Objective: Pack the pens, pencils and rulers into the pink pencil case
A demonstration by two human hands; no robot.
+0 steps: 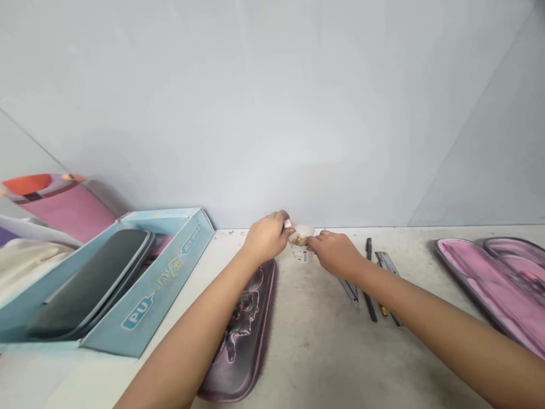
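A small white paper cup with printed marks stands near the back wall, with brownish bits in it. My left hand is closed at the cup's left rim, pinching a small pale piece whose kind I cannot make out. From the other side my right hand grips the cup's right rim, its fingertips over the edge. Below my left forearm lies a dark moulded case lid with a raised figure, partly covered by the arm.
A light-blue box marked PU holds dark cases at left, with a pink bag behind. Beyond my right hand lie a black pen, a metal ruler and a yellow-black cutter. An open pink-lined case lies at right.
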